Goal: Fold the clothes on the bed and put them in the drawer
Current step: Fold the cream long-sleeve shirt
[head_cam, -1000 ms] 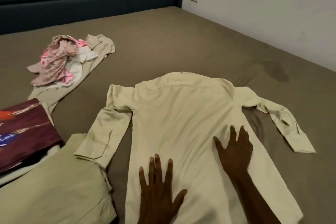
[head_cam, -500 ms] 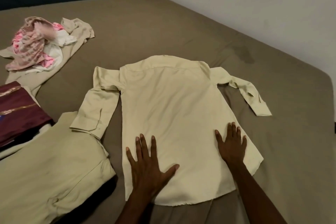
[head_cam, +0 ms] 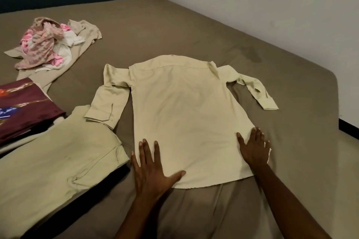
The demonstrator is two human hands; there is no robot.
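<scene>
Right now your wide bed with its taupe sheet [head_cam: 194, 25] carries the cream long-sleeved cotton shirt [head_cam: 184, 114], spread back-up at its middle, sleeves out. Your left hand [head_cam: 151, 170] lies flat with fingers spread on the hem's left corner; your right hand [head_cam: 253, 146] presses flat on its right edge, neither gripping.

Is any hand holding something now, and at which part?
Nothing is held. Left hand and right hand lie flat, fingers straight, on the cream shirt near its bottom hem.
</scene>
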